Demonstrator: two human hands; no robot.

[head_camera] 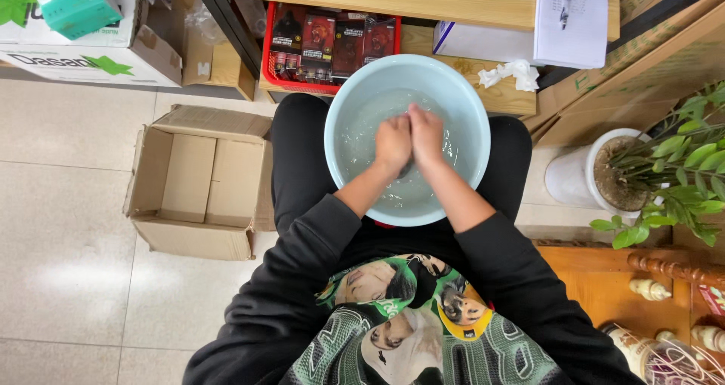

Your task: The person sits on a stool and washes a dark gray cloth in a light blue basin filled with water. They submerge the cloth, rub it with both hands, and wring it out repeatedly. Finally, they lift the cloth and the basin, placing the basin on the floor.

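Note:
A pale blue plastic basin (468, 105) of soapy water rests on my lap, between my knees in black trousers. Both hands are down in the water at its middle. My left hand (393, 142) and my right hand (427, 134) press together, fingers closed around a small dark item (406, 169) that shows only as a sliver under the palms. What the item is stays hidden. Both black sleeves are pushed up to the elbows.
An empty open cardboard box (198, 181) sits on the tiled floor to my left. A red crate of dark packets (266, 52) stands under a wooden shelf ahead. A potted green plant in a white pot (578, 177) is at my right, wooden furniture behind it.

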